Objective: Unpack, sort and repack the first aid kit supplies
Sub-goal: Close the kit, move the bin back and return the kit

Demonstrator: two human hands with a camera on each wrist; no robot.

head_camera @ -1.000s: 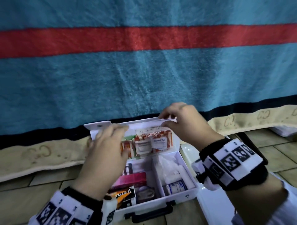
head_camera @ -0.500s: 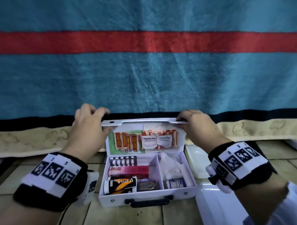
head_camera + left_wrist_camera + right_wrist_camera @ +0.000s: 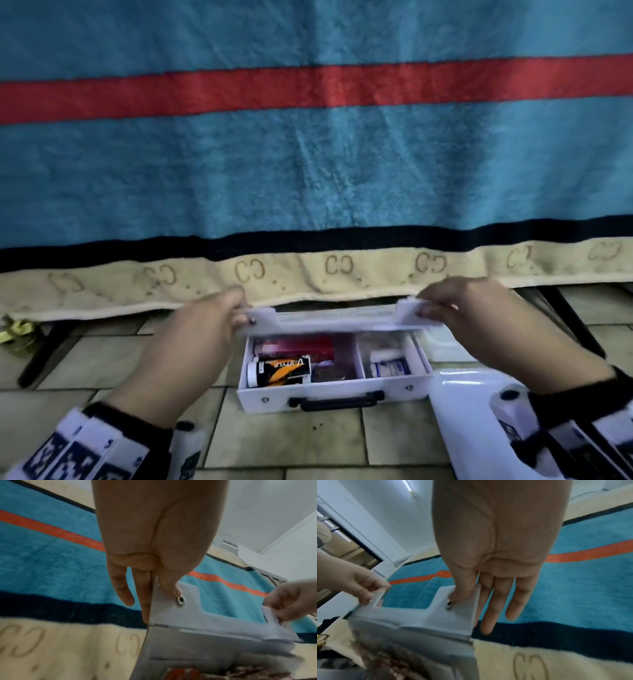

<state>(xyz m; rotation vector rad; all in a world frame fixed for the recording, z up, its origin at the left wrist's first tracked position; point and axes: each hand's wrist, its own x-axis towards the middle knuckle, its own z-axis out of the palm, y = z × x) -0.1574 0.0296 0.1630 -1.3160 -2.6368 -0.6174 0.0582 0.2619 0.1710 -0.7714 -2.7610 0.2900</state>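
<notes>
A white first aid kit (image 3: 329, 394) with a black handle (image 3: 337, 401) stands on the tiled floor. Its lid (image 3: 335, 320) hangs tilted forward over the back half. My left hand (image 3: 239, 311) pinches the lid's left corner and my right hand (image 3: 424, 305) pinches the right one. Inside lie a pink box (image 3: 298, 344), a black-and-orange pack (image 3: 284, 370) and a white roll (image 3: 390, 368). In the wrist views, each thumb presses the lid (image 3: 197, 618) (image 3: 423, 616) beside a rivet, with fingers behind it.
A blue blanket (image 3: 308, 171) with a red stripe and beige border hangs right behind the kit. A white plastic piece (image 3: 466, 411) lies on the floor at the right. Black legs (image 3: 565, 322) and a yellowish object (image 3: 17, 335) flank the spot.
The lid has swung from upright down and forward over the box, both hands moving with it. The packets inside the lid are now hidden.
</notes>
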